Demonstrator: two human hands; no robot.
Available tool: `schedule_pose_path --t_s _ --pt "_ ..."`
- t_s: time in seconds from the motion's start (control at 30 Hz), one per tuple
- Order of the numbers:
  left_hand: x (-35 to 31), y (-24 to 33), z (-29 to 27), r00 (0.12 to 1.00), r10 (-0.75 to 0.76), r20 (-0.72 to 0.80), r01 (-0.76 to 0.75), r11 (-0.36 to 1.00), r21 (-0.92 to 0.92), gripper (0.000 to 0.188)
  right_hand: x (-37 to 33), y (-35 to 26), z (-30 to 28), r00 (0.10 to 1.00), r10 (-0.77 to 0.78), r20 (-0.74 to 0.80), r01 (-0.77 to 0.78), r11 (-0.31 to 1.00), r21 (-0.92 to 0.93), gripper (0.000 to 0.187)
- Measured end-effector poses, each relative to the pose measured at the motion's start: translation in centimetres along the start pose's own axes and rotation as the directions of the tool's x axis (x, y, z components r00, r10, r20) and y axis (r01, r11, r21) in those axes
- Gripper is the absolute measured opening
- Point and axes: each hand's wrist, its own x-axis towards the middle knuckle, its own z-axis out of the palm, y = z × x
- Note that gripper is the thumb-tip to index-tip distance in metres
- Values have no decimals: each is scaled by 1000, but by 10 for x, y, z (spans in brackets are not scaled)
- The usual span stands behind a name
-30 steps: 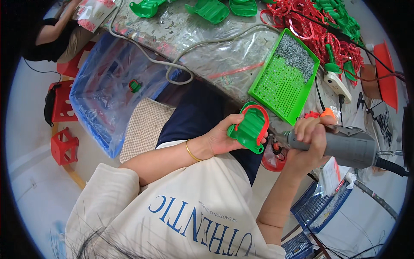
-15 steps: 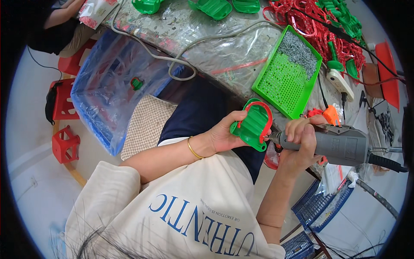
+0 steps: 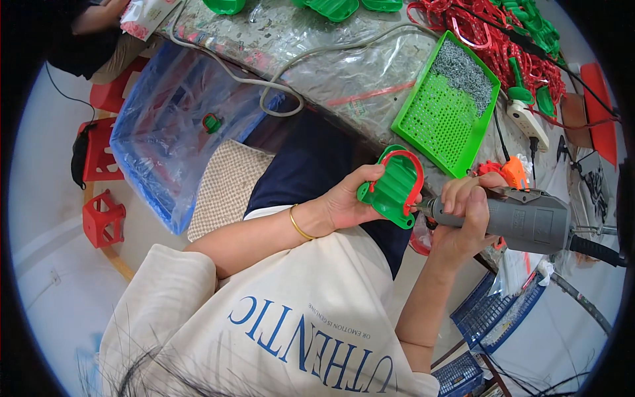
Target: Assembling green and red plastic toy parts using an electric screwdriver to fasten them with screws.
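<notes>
My left hand (image 3: 350,200) grips a green plastic shell (image 3: 391,188) by its left side, thumb on top. A red curved plastic strip (image 3: 415,171) runs round the shell's upper and right edge. Wrapped round a grey electric screwdriver (image 3: 522,221), my right hand (image 3: 465,210) holds it level, its bit pointing left. The bit's tip is at the lower right end of the red strip; whether a screw sits there is too small to tell. My left fingers are partly hidden beneath the shell.
A green tray (image 3: 456,106) of small metal screws lies on the worktable (image 3: 331,79). Red strips (image 3: 463,33) and green parts pile up behind it. A blue bin with a clear liner (image 3: 165,145) stands left, holding one red-green piece. A cable (image 3: 271,86) crosses the table; another person sits far left.
The view has shifted slightly, so most things sit a little differently in it. Both hands keep their grips, and the screwdriver's bit stays at the red strip's end.
</notes>
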Motion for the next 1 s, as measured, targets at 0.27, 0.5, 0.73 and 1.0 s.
schedule_pose_path --t_s 0.27,0.5,0.73,1.0 --pt "0 0 -2 1000 -3 -4 3 1000 -5 55 0 2 -1 1000 -5 2 5 1000 6 23" --pt "1 -1 -3 1000 -2 -9 2 1000 -8 55 -1 5 0 1000 -20 -15 21 998 66 22" --pt "1 -2 -1 1000 2 -10 -2 1000 -2 55 -2 5 1 1000 -17 -26 18 999 37 20" --pt "-2 -3 -1 1000 12 20 -12 1000 -11 57 -4 5 2 998 -52 20 52 999 -5 17"
